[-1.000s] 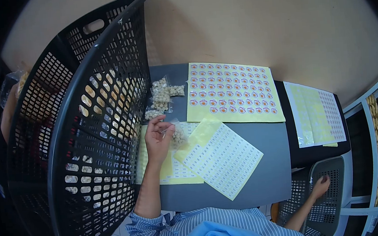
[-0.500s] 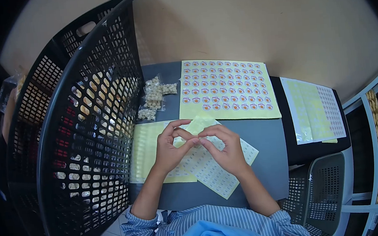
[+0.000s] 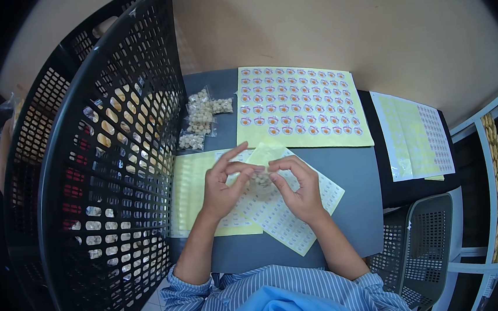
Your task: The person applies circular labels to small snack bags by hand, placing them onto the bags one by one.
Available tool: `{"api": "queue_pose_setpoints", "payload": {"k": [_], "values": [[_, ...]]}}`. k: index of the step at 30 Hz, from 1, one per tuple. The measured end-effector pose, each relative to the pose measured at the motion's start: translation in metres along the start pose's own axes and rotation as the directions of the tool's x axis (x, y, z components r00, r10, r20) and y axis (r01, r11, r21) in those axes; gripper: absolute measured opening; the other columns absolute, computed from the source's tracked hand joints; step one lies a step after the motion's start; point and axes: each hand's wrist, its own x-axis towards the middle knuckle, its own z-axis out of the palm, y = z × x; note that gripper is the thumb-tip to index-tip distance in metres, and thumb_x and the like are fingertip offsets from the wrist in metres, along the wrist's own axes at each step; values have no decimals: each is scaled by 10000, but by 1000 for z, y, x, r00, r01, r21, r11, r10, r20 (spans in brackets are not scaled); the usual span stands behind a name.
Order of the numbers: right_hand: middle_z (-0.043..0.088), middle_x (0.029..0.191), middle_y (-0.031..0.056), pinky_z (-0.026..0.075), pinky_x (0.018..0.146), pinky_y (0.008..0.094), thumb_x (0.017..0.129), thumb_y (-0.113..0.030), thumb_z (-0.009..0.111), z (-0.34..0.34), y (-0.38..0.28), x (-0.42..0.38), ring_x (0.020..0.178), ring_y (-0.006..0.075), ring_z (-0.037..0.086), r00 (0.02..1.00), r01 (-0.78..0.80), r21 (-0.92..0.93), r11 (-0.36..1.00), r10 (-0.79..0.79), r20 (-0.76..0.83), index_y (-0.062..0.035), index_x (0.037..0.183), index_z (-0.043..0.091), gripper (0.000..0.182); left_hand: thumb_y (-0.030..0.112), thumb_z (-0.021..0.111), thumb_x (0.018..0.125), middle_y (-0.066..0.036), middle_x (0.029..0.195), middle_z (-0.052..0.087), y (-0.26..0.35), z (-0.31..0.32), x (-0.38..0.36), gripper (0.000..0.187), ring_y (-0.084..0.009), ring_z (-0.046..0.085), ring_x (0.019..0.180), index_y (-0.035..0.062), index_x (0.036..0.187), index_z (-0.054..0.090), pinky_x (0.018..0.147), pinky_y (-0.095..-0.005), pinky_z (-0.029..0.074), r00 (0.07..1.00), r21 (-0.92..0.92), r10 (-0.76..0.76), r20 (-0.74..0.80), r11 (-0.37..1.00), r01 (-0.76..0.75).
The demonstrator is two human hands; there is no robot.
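Between my hands hangs a small clear plastic packet (image 3: 261,180) with pale pieces inside. My left hand (image 3: 221,190) pinches its upper left edge between thumb and fingers, the index finger raised. At the upper right edge, my right hand (image 3: 301,191) has thumb and fingertips closed on the same packet. Below them lies a slanted sheet of small labels (image 3: 299,230), partly covering another yellow-backed sheet (image 3: 196,186) on the left. A larger sheet of round orange-centred stickers (image 3: 297,102) lies beyond my hands.
Several filled packets (image 3: 201,115) are piled on the grey table (image 3: 352,206), beside a tall dark perforated basket (image 3: 108,149). To the right, a partly used sticker sheet (image 3: 414,136) rests on a black surface. Another perforated basket (image 3: 425,241) stands lower right.
My fingertips have moved slightly apart, and my left index finger has lifted. The packet now shows more clearly between my hands. The whole view has shifted a little.
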Motion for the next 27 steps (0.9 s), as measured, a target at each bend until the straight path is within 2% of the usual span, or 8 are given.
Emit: {"api": "queue_pose_setpoints", "payload": {"k": [2, 5, 7, 8, 14, 17, 24, 27], "values": [[545, 1075, 155, 396, 863, 359, 756, -82, 606, 0, 0, 0, 986, 302, 532, 994, 54, -39, 998, -50, 98, -31, 1066, 527, 324, 63, 496, 858, -50, 818, 597, -6, -12, 6, 417, -91, 556, 742, -39, 1240, 362, 749, -218, 411, 999, -73, -42, -34, 997, 39], [532, 1118, 156, 382, 897, 377, 763, -58, 576, -1, 10, -3, 1057, 313, 496, 973, 78, -185, 980, -34, 230, -42, 1117, 502, 362, 133, 421, 899, -10, 769, 468, -10, -34, 5, 322, -59, 447, 612, 6, 1195, 409, 601, -186, 378, 986, -144, -160, -44, 978, 152], [533, 1125, 150, 371, 915, 387, 762, -48, 561, -1, 12, -3, 1076, 315, 485, 970, 54, -186, 981, -7, 241, -47, 1126, 498, 370, 142, 433, 897, 2, 764, 465, 0, -42, -1, 333, -38, 409, 577, 23, 1207, 405, 531, -174, 361, 918, 130, -392, -56, 909, 396], [534, 1132, 143, 361, 932, 397, 761, -39, 547, -1, 13, -3, 1095, 318, 474, 968, 27, -186, 982, 21, 249, -51, 1136, 493, 379, 173, 439, 898, -12, 832, 535, -11, -48, -5, 327, -23, 402, 554, 26, 1190, 430, 479, -176, 346, 934, 280, -353, -54, 893, 354], [443, 1251, 131, 209, 1048, 451, 692, -136, 638, -3, 23, -4, 1235, 307, 336, 932, 70, -341, 938, 60, 358, -79, 1234, 404, 593, 233, 492, 875, -102, 1000, 599, -3, -43, -5, 371, -111, 529, 725, -21, 1145, 482, 649, -236, 433, 894, 271, -447, 15, 863, 427], [394, 1300, 116, 138, 1070, 466, 657, -192, 680, -1, 32, -5, 1274, 298, 272, 916, 73, -354, 932, 78, 395, -76, 1259, 371, 686, 227, 508, 865, -85, 1000, 597, 3, -40, -5, 401, -83, 503, 671, -31, 1168, 466, 607, -206, 420, 872, 172, -487, 34, 863, 475], [398, 1302, 106, 147, 1069, 462, 664, -224, 687, 2, 30, -6, 1277, 294, 266, 929, 87, -363, 928, 56, 365, -70, 1263, 373, 694, 213, 529, 854, -52, 984, 585, -4, -45, -2, 431, -15, 440, 589, -8, 1212, 439, 488, -166, 366, 821, 138, -551, 150, 834, 534], [396, 1304, 106, 153, 1068, 460, 666, -243, 694, 2, 30, -5, 1277, 291, 266, 926, 103, -377, 920, 49, 374, -71, 1257, 384, 689, 194, 564, 830, -80, 965, 571, -10, -49, -2, 438, -39, 463, 627, -33, 1185, 450, 549, -163, 388, 725, 22, -556, 407, 800, 600]]}}
